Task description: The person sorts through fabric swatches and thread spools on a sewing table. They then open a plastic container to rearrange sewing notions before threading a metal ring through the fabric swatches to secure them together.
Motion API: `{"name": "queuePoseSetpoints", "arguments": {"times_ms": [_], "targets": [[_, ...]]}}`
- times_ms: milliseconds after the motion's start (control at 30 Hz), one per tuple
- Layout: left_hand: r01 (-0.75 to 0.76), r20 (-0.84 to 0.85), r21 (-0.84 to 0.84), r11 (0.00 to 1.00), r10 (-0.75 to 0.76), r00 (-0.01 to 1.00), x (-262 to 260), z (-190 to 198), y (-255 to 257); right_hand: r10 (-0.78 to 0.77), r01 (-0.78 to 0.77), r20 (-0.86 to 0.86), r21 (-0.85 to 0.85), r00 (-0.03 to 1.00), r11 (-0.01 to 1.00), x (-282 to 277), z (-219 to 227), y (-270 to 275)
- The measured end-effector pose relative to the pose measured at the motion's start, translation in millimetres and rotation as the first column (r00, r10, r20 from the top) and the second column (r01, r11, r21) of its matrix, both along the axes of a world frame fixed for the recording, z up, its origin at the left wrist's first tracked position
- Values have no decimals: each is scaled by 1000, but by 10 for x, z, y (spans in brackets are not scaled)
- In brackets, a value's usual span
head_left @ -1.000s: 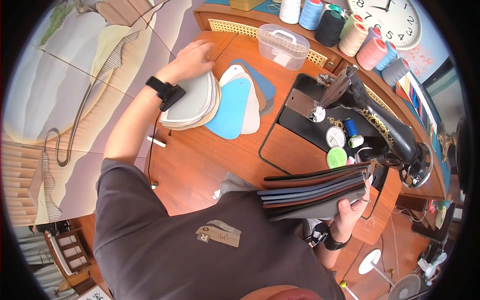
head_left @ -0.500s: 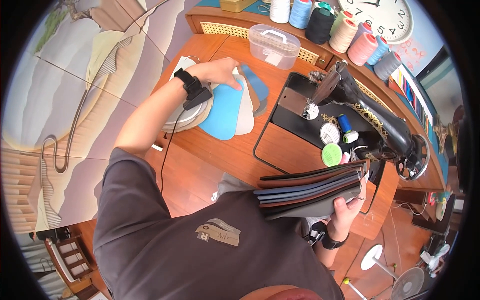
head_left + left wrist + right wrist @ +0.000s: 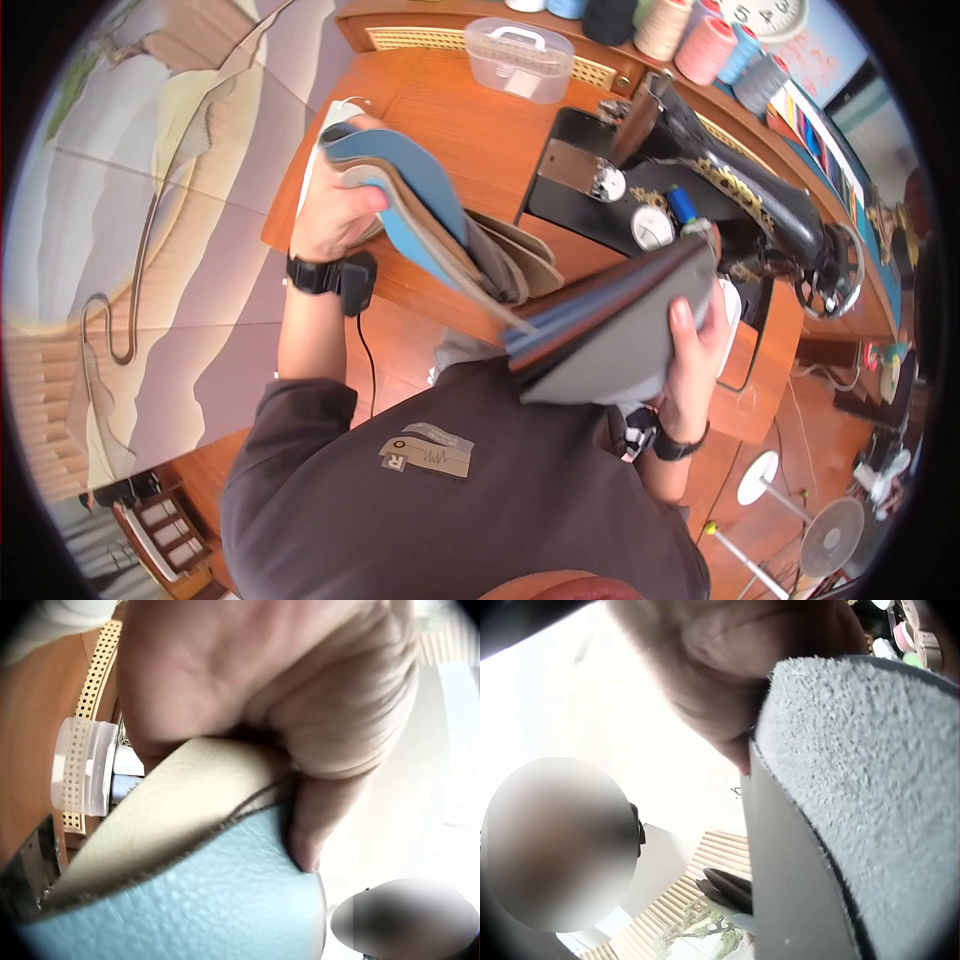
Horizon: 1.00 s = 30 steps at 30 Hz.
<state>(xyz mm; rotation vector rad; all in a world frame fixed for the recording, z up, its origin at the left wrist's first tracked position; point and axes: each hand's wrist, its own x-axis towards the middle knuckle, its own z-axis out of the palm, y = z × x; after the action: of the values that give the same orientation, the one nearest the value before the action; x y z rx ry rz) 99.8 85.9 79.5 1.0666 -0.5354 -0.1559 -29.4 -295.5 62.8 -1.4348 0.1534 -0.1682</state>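
- Left hand (image 3: pixel 328 215), upper left, pinches blue-and-tan sheets (image 3: pixel 412 172);
- right hand (image 3: pixel 692 375), right of centre, grips grey-and-dark sheets (image 3: pixel 612 350), thumb on grey face;
- the step seems gathering; next move calls for firm, even hold.

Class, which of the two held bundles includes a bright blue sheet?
The bundle in the left hand: its bright blue sheet shows plainly. The other bundle, in the right hand, shows grey, dark blue and brown.

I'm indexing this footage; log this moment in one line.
left hand: grips blue and tan sheets; right hand: grips grey-fronted sheet stack; contact between them: unclear; clear box: on table
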Motion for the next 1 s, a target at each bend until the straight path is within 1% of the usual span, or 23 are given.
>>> {"name": "queuePoseSetpoints", "arguments": {"times_ms": [33, 67, 100, 167, 200, 233, 267, 300, 333, 367, 467, 567, 600, 633, 667, 700, 733, 767, 800, 867, 933, 1000], "targets": [[-60, -7, -2, 998, 60, 998, -52, -59, 13, -33, 32, -13, -40, 999, 999, 51, -51, 36], [-87, -36, 50, 995, 88, 995, -120, -30, -18, -84, 84, 8, -53, 996, 995, 108, -62, 107], [-111, -59, 102, 989, 117, 991, -182, 25, -52, -35, 45, 47, -235, 998, 971, 186, -42, 77], [-91, -43, 249, 964, 105, 994, -239, 58, -35, -72, 67, -8, -276, 997, 959, 240, -102, 71], [-100, -20, 331, 938, 113, 993, -261, 117, -55, -65, 64, 6, -326, 998, 943, 257, -103, 65], [-87, -18, 346, 934, 100, 995, -271, 143, -90, -56, 61, 24, -375, 998, 925, 273, -96, 60], [-75, -15, 364, 929, 86, 996, -280, 164, -124, -75, 70, 4, -423, 997, 904, 262, -88, 68], [-62, -13, 383, 922, 73, 997, -280, 191, -158, -101, 104, 33, -498, 994, 861, 258, -117, 88], [-64, -6, 353, 933, 70, 998, -276, 210, -245, -114, 114, 37, -584, 993, 804, 246, -106, 96], [-42, -11, 359, 932, 49, 999, -271, 249, -332, -125, 120, 40, -663, 991, 739, 230, -99, 94], [3, -13, 381, 924, 2, 1000, -272, 364, -538, -134, 121, 38, -715, 990, 688, 193, -137, 45], [37, 5, 404, 914, -43, 999, -277, 487, -729, -135, 165, 104, -788, 985, 594, 84, 39, 43], [62, -6, 418, 906, -66, 998, -288, 540, -799, -144, 158, 80, -709, 986, 688, 27, 135, 45], [87, -16, 432, 898, -88, 996, -299, 598, -870, -53, 189, 206, -729, 977, 658, -29, 229, 35], [112, -28, 447, 887, -111, 993, -308, 644, -928, 44, 223, 321, -743, 946, 631, -69, 327, 21], [101, 26, 526, 844, -135, 990, -315, 672, -971, 173, 157, 374, -704, 911, 692, -79, 475, 40], [86, 79, 601, 794, -166, 983, -319, 697, -1011, 291, 83, 430, -667, 855, 741, -81, 595, 97], [65, 131, 669, 740, -204, 970, -320, 719, -1064, 324, 46, 414, -672, 851, 739, -64, 617, 183], [62, 155, 669, 740, -220, 963, -352, 738, -1133, 357, 8, 398, -677, 845, 736, -47, 638, 269], [-10, 220, 676, 737, -189, 957, -402, 783, -1218, 330, -45, 334, -640, 883, 767, 16, 622, 402], [-104, 288, 682, 723, -135, 948, -427, 801, -1256, 292, -133, 214, -550, 932, 825, 85, 564, 461], [-218, 352, 686, 694, -55, 934, -443, 780, -1255, 283, -93, 241, -587, 928, 804, 148, 512, 494]]}}
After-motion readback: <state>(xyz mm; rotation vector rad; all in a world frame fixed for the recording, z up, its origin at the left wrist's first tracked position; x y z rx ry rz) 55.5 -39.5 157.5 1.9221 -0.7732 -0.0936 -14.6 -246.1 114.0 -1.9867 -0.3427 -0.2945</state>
